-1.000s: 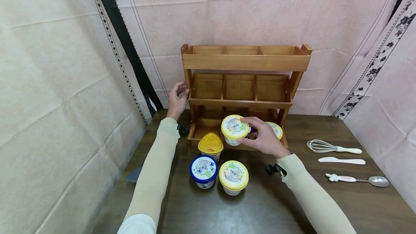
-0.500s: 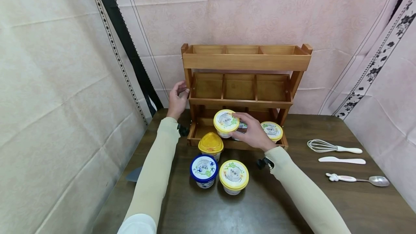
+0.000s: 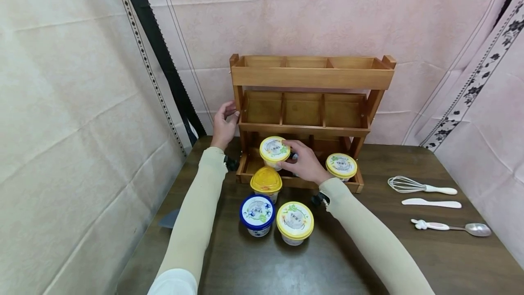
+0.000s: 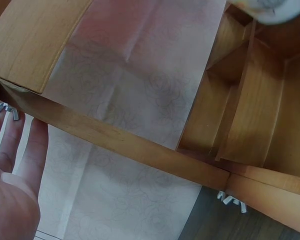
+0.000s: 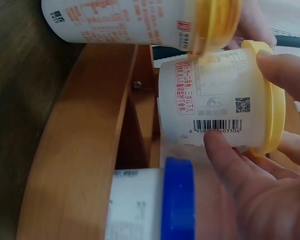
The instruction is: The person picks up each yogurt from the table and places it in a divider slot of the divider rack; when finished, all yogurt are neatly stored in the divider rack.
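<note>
My right hand (image 3: pixel 304 163) grips a yellow-lidded tub (image 3: pixel 275 148) by its side and lid, above the left compartment of the wooden rack's (image 3: pixel 311 78) bottom tier. In the right wrist view, thumb and fingers span this tub, its barcode showing. Beside it, a blue-lidded tub (image 5: pixel 177 200) sits in the middle compartment, mostly hidden by the hand in the head view. Another yellow-lidded tub (image 3: pixel 341 165) stands in the right compartment. At the rack's left side, my left hand (image 3: pixel 224 126) holds the upright (image 4: pixel 115 132), fingers behind it near a wing nut (image 4: pixel 9 109).
In front of the rack stand a tub with a domed yellow lid (image 3: pixel 266 180), a blue-lidded tub (image 3: pixel 257 213) and a yellow-lidded one (image 3: pixel 294 222). To the right lie a whisk (image 3: pixel 421 185), a white knife (image 3: pixel 431 203) and a spoon (image 3: pixel 450 226). Cloth hangs behind.
My right hand has carried the yellow-lidded tub leftward and back, from over the middle compartment to over the left one. The right-compartment tub shows fully now. The left hand stays on the upright.
</note>
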A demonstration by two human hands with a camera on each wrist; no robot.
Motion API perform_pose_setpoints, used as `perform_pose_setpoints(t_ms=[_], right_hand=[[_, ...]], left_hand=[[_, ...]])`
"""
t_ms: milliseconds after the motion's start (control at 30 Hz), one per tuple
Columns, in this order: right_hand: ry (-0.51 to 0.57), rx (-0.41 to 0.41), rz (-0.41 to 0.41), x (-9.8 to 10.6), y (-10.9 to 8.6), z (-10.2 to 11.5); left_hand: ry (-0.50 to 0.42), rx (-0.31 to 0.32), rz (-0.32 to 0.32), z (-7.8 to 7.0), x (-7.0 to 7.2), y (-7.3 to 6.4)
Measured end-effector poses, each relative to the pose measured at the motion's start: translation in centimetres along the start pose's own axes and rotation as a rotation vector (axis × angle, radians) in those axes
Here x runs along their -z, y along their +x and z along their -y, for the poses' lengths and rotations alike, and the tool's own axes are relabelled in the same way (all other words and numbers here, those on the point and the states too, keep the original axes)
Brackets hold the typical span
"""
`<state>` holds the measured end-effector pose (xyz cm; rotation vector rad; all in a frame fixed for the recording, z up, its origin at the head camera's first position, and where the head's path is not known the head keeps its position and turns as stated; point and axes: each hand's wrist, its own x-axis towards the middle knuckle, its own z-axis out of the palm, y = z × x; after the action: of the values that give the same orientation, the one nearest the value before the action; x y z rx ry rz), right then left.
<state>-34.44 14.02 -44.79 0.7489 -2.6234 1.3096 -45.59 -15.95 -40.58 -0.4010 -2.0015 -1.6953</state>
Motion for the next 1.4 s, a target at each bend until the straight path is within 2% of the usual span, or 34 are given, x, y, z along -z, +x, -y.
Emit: perform_pose_setpoints(t_ms=[367,833,967,1200,1400], right_hand=[[-0.155,-0.047,0.086,-1.8,2.0,0.2],[-0.21,-0.098,0.198,-3.7,4.0,0.4],[-0.219,-0.09,0.203,-4.0,4.2,0.3],[-0.214,-0.136,0.233,-4.2,4.2,0.0],[-0.202,-0.157,0.214,-4.1,4.3,0.0]], left_hand=[[0.008,-0.022,-0.005,0.1,0.0,0.0],[0.015,-0.007,-0.019,0.2,-0.4,0.1],[0.016,-0.012,-0.017,0.3,-0.3,0.2],[-0.001,-0.03,-0.002,0.3,-0.1,0.1],[-0.004,-0.02,-0.005,0.2,-0.1,0.1]])
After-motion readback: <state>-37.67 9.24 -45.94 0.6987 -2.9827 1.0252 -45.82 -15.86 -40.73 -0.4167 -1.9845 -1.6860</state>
